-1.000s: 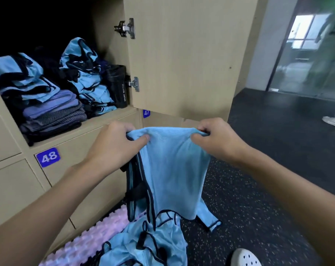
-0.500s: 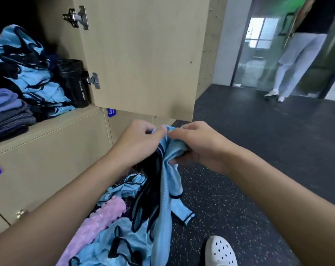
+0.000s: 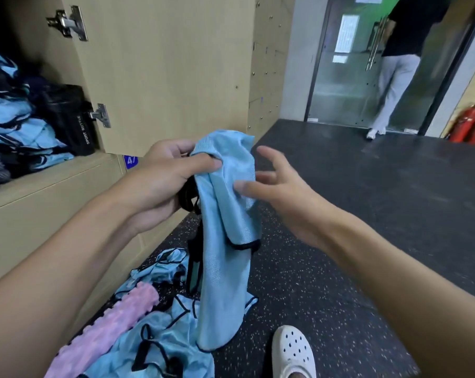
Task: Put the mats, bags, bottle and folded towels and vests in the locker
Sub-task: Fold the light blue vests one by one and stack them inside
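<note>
- Right hand: has let go of the vest; fingers now spread, just beside the cloth.
- Left hand: now grips the vest alone, thumb pressed over its top fold.
- Vest: spread flat between both hands a second ago, now doubled lengthwise and hanging in a narrow drape.
- View: swung right; bottle now near the left edge, label 48 gone from view.
- Bystander: closer to the glass door.

**Legible text: two items**

1. Bottle, black, in locker: white print running up its side reads "SPORT BOTTLE".
2. Tag, blue, on the cabinet front just below the open door: white number "47", right edge covered.
</note>
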A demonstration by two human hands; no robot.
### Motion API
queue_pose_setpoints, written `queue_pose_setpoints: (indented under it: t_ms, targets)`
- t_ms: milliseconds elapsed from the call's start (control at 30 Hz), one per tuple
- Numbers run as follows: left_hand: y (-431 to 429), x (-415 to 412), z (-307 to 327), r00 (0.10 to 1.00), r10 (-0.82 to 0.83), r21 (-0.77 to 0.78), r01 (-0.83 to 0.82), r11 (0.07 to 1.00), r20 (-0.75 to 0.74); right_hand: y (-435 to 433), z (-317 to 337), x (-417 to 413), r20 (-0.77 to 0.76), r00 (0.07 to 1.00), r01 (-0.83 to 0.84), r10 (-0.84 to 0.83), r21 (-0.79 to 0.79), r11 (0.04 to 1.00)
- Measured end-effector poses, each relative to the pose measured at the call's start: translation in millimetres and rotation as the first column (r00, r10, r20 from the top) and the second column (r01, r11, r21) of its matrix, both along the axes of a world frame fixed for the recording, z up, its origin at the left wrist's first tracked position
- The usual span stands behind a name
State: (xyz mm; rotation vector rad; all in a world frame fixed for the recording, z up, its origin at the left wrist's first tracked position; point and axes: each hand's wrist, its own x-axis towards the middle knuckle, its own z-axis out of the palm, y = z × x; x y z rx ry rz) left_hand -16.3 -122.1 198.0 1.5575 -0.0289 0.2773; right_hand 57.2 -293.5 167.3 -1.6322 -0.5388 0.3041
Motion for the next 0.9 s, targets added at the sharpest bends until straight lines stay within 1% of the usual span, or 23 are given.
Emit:
queue_pose_setpoints:
  t_ms: [67, 100, 133, 167, 200, 233, 267, 333, 400, 433, 500, 600, 667, 733, 800, 833, 900]
  targets:
    - [0.3, 0.2, 3.2, 1.0, 0.019, -0.081, -0.02, 0.997, -0.008, -3.5, -5.1, -4.7, -0.106, 0.976, -0.194, 0.192, -0.009, 0.981]
    - [2.1, 2.4, 1.6, 0.998, 0.054, -0.128, -0.056, 0.99, -0.024, -3.2, -6.9, -7.4, -0.122, 0.966, -0.229, 0.229, 0.014, 0.973]
    - [4.1, 5.3, -1.4, 0.995, 0.089, -0.187, -0.095, 0.978, -0.044, -1.4, -7.4, -9.2, -0.119, 0.971, -0.204, 0.208, 0.038, 0.978]
    - [5.1, 7.8, -5.3, 0.992, 0.105, -0.253, -0.118, 0.96, -0.066, 0.9, -7.2, -10.2, -0.11, 0.983, -0.143, 0.15, 0.07, 0.987]
    - [5.0, 8.8, -9.9, 0.991, 0.096, -0.307, -0.121, 0.944, -0.093, 2.6, -6.5, -10.8, -0.1, 0.991, -0.074, 0.084, 0.099, 0.992]
    - [3.4, 8.0, -14.8, 0.99, 0.061, -0.33, -0.1, 0.939, -0.125, 4.9, -6.5, -9.5, -0.09, 0.996, -0.009, 0.02, 0.124, 0.992]
    - [0.2, 6.0, -19.9, 0.986, 0.024, -0.321, -0.076, 0.944, -0.162, 6.6, -5.5, -8.9, -0.085, 0.996, 0.051, -0.039, 0.15, 0.987]
    - [-7.6, 2.2, -30.6, 0.973, -0.012, -0.248, -0.047, 0.968, -0.23, 8.3, -3.6, -6.9, -0.091, 0.985, 0.16, -0.145, 0.186, 0.969]
    - [-13.7, 1.5, -38.4, 0.969, -0.008, -0.21, -0.045, 0.977, -0.246, 7.4, -2.7, -4.6, -0.085, 0.974, 0.223, -0.21, 0.203, 0.953]
    - [-15.0, 1.6, -39.1, 0.972, -0.007, -0.204, -0.042, 0.978, -0.234, 6.5, -2.3, -3.7, -0.077, 0.973, 0.228, -0.217, 0.193, 0.954]
    - [-14.0, 4.0, -36.2, 0.981, 0.029, -0.208, -0.069, 0.976, -0.19, 3.7, -2.9, -2.6, -0.074, 0.981, 0.19, -0.181, 0.148, 0.971]
    - [-14.4, 6.6, -31.7, 0.977, 0.165, -0.215, -0.191, 0.958, -0.133, -1.9, -5.9, -3.2, -0.107, 0.994, 0.042, -0.032, 0.094, 0.995]
    - [-17.8, 8.2, -29.1, 0.957, 0.263, -0.271, -0.286, 0.919, -0.122, -4.9, -8.0, -2.1, -0.101, 0.994, -0.043, 0.053, 0.104, 0.994]
    - [-20.2, 9.7, -26.6, 0.944, 0.311, -0.33, -0.33, 0.885, -0.11, -5.4, -10.0, 0.6, -0.071, 0.996, -0.038, 0.046, 0.109, 0.993]
    - [-23.7, 9.9, -25.2, 0.967, 0.239, -0.295, -0.253, 0.921, -0.085, -5.4, -9.5, 2.0, -0.026, 0.999, 0.026, -0.023, 0.116, 0.993]
    - [-25.6, 9.1, -24.8, 0.981, 0.177, -0.236, -0.19, 0.953, -0.074, -6.3, -8.5, 2.2, -0.003, 0.999, 0.043, -0.043, 0.124, 0.991]
    - [-25.6, 7.6, -25.9, 0.994, 0.067, -0.081, -0.073, 0.994, -0.082, -9.4, -5.3, 1.8, 0.019, 1.0, 0.015, -0.018, 0.137, 0.99]
